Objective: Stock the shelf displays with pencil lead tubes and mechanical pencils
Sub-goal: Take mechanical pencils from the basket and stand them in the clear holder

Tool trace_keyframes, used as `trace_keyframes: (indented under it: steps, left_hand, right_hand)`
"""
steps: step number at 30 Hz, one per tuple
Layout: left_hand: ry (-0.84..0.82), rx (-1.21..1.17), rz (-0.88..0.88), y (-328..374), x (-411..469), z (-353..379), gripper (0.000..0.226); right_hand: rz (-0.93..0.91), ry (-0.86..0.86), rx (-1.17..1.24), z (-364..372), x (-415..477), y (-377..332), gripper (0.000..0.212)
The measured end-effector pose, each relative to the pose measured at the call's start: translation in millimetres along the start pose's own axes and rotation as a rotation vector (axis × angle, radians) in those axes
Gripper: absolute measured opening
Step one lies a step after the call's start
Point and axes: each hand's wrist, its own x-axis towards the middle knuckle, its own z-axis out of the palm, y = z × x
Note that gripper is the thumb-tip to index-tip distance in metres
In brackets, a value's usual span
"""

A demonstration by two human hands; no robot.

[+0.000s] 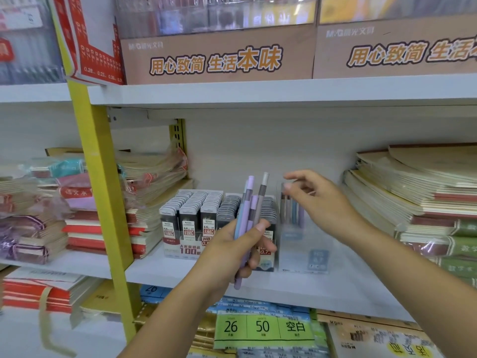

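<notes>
Pencils: a pastel bundle, purple, blue and grey, standing upright at frame centre and clamped in the left hand, fingers and thumb curled round the barrels.

Right hand: right of centre, at the top of the clear box, fingers loosely curled and apart, nothing visibly held; contact with the box rim cannot be told.

Boxed pencils: a few upright inside the clear box.

Lead tubes: rows in a display tray just left of the box, partly behind the bundle.

Shelf: white, bearing both displays.

Notebooks: stacked at right; more stacks at left, beyond a yellow post.

Cartons: brown, on the upper shelf.
</notes>
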Motion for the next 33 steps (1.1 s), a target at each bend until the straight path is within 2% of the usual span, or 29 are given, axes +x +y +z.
trace_keyframes:
  steps: [2, 4, 8, 13, 15, 17, 19, 21, 24, 27, 33]
  left_hand:
    - [-0.041, -0.007, -0.013, 0.3, -0.5, 3.1, 0.048]
    - [-0.071, 0.004, -0.023, 0.4, -1.9, 6.2, 0.043]
    - [-0.082, 0.000, -0.038, 1.2, -6.3, 8.8, 0.034]
    - [0.011, 0.013, -0.027, 1.3, -3.8, 2.8, 0.023]
    - [0.053, 0.037, -0.012, -0.8, -2.0, 0.6, 0.023]
    - [0.077, 0.025, -0.009, -2.2, -0.9, -1.6, 0.036]
    - [0.089, 0.019, -0.005, -3.2, 0.0, -3.0, 0.056]
    - [0.096, 0.017, 0.002, -4.0, 1.2, -3.8, 0.065]
    - [0.089, -0.015, -0.008, -5.4, 3.6, -3.6, 0.043]
    - [0.090, -0.044, -0.021, -7.8, 4.9, -4.9, 0.017]
    - [0.110, -0.065, 0.002, -10.9, 8.2, -8.6, 0.014]
  right_hand:
    - [0.069, -0.154, 0.287, 7.8, -12.5, -18.6, 0.020]
    - [0.056, -0.177, 0.413, 13.0, -19.5, -27.1, 0.026]
    - [0.081, -0.058, 0.527, 7.3, -22.9, -28.9, 0.022]
    - [0.074, 0.077, 0.623, -13.5, -16.9, -12.6, 0.021]
    - [0.038, 0.205, 0.560, -28.1, -8.2, -4.1, 0.023]
    - [-0.024, 0.298, 0.356, -42.5, 3.2, 5.2, 0.028]
    - [-0.065, 0.279, 0.089, -49.5, 14.0, 14.8, 0.025]
    - [-0.083, 0.220, -0.120, -48.5, 22.3, 23.7, 0.022]
    - [-0.114, 0.160, -0.311, -39.8, 27.6, 30.6, 0.021]
    - [-0.104, 0.143, -0.315, -32.8, 29.3, 33.7, 0.020]
    - [-0.122, 0.129, -0.177, -14.1, 31.5, 36.3, 0.022]
